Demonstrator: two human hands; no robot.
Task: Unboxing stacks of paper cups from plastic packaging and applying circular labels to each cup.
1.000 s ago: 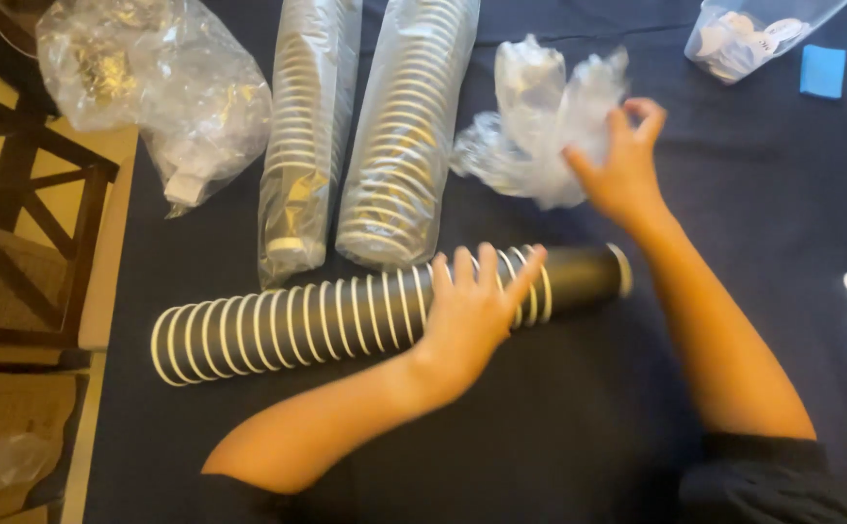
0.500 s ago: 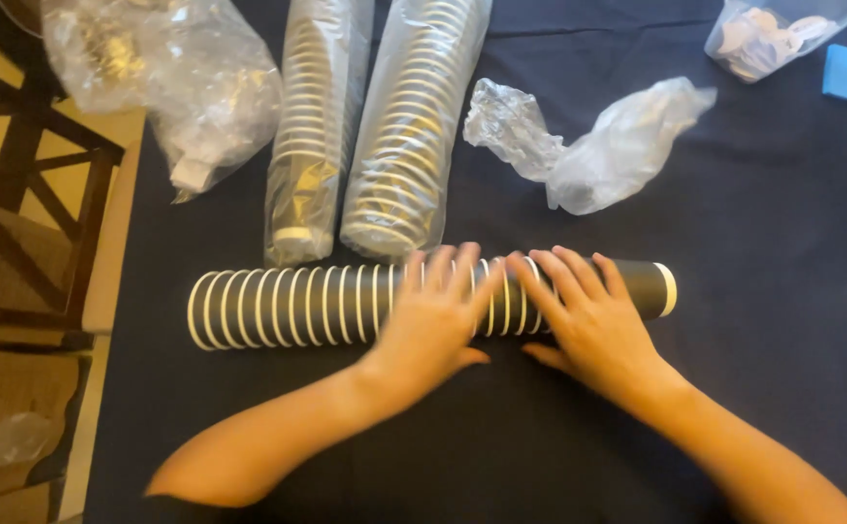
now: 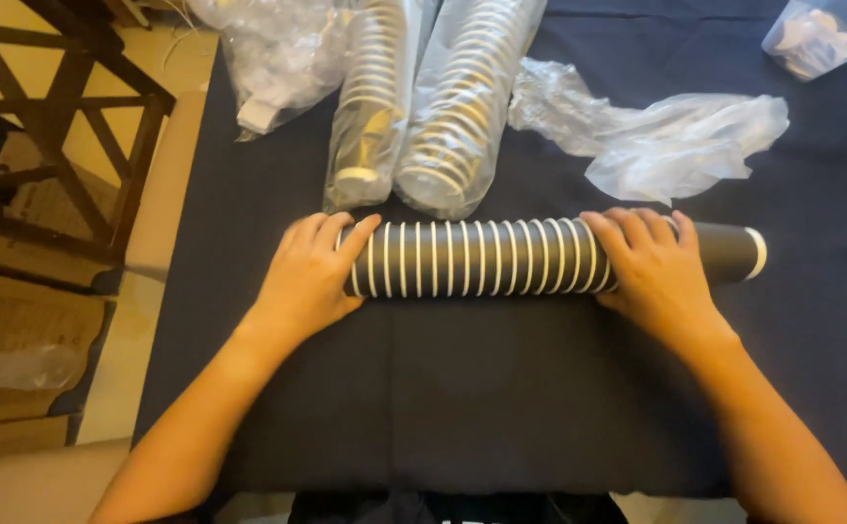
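1. A long stack of nested black paper cups with white rims [image 3: 501, 257] lies on its side across the middle of the table covered with a dark blue cloth [image 3: 501, 408], running from left to right.
2. The left hand [image 3: 309, 277] lies over the left end of the stack. Its fingers are nearly straight and spread only a little, so the hand presses on the cups rather than closing around them. I judge this keeps the round stack from rolling.
3. The right hand [image 3: 651, 270] rests over the stack near its right end, fingers curved over the top toward the far side. It covers the cups but does not grip them fully. The last cup sticks out to the right of this hand.
4. With one hand at each end, the stack seems to be held straight and pushed together.
5. Just beyond the stack, on the far side, two stacks of cups in clear plastic sleeves [image 3: 423, 107] lie side by side, with their near ends almost touching it.
6. To the far right of them lies an empty crumpled clear plastic bag [image 3: 676, 136], apart from the hands.
7. At the far left there is another clear bag with something inside [image 3: 268, 58]; what it holds I cannot tell.
8. A dark wooden chair [image 3: 65, 126] stands left of the table.
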